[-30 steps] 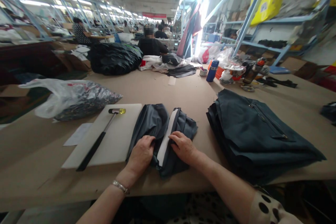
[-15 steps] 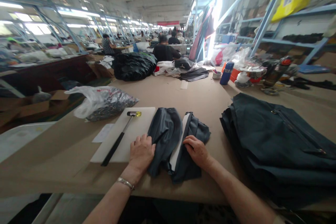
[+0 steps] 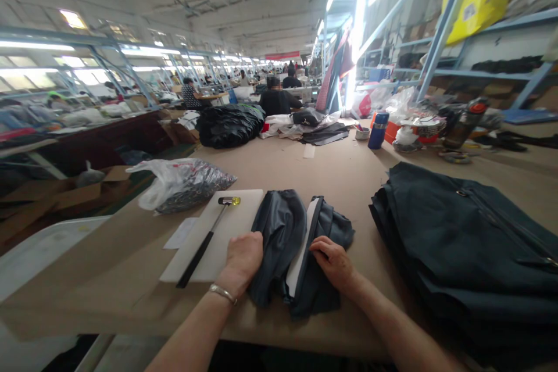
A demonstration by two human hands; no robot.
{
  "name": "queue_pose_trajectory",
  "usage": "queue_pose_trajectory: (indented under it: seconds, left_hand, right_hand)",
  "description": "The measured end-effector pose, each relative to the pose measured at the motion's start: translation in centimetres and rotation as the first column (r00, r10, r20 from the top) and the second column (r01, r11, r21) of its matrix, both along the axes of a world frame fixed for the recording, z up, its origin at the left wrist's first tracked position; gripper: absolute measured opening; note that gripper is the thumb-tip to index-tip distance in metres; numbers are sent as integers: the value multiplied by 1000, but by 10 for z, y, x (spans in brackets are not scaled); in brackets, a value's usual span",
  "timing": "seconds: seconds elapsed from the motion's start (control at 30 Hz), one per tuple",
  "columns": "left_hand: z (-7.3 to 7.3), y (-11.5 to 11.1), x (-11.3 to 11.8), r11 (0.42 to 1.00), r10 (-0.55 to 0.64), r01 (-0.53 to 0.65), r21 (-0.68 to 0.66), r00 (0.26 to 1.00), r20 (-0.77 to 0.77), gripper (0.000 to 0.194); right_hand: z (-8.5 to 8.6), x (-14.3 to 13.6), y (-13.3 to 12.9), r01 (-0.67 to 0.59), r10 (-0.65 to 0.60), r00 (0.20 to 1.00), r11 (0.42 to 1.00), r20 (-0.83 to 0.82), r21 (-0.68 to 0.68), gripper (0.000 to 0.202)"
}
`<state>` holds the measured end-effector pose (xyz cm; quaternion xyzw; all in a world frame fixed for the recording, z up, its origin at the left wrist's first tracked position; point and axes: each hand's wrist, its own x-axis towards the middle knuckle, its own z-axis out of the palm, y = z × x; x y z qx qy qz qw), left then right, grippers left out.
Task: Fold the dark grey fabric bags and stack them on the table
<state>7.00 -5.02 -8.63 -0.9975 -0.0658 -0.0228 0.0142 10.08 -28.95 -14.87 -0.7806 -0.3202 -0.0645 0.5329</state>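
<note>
Folded dark grey fabric piece (image 3: 300, 244) with a white strip along its central fold, lying limp and creased on the tan surface (image 3: 331, 168). Left hand (image 3: 242, 258) rests flat, fingers loose, on its left edge; right hand (image 3: 335, 260) presses its right half, gripping nothing. Beside it: white rectangular board (image 3: 235, 218) bearing a hammer (image 3: 204, 242); stacked dark garments (image 3: 462, 232) at right.
</note>
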Motion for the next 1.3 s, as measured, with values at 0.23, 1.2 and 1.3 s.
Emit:
queue_pose_trajectory:
  seconds: [0.23,1.2,1.3]
  left_hand:
    - [57,3,-25,995,-30,59,-77,940,339,32]
    - [10,-1,-93,825,-356,559,-80,625,695,33]
    - [2,-1,-97,859,-260,504,-95,588,766,31]
  right_hand:
    - [3,10,-9,259,-183,941,931,-285,258,19]
    - [106,-50,58,32,156,967,710,201,-703,33]
    - [105,-45,64,11,153,975,695,163,-719,30]
